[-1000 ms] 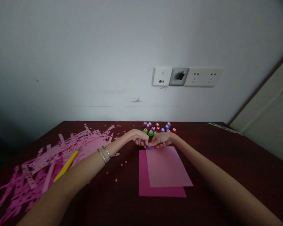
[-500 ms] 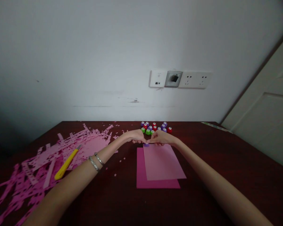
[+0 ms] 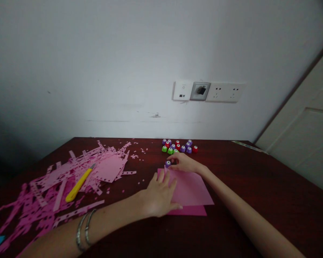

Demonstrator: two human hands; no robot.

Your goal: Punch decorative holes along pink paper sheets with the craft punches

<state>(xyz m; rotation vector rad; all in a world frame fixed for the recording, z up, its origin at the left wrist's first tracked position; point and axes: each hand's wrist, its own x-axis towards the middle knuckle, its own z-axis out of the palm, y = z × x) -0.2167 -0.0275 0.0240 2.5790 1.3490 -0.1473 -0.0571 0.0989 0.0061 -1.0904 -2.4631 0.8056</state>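
Note:
My left hand (image 3: 160, 196) lies spread on the left part of a light pink paper sheet (image 3: 193, 190), fingers stretched out. Beneath that sheet, a darker pink sheet (image 3: 190, 210) shows along the near edge. At the far left corner of the light sheet stands a small purple paper punch (image 3: 168, 163) with a white top. My right hand (image 3: 183, 163) curls thumb and forefinger around the punch from the right. Its other fingers are folded and partly hidden.
Several green, red and purple punches (image 3: 178, 147) stand near the wall. On the left lies a heap of punched pink paper scraps (image 3: 107, 168) with a yellow utility knife (image 3: 79, 184) on top. Tiny pink cut-outs (image 3: 134, 156) are scattered beside it. Wall sockets (image 3: 222, 92) are above the table.
My left hand has left the purple punch, come nearer and flattened onto the paper. My right hand stays by the punch, which is now more visible. The view has shifted slightly.

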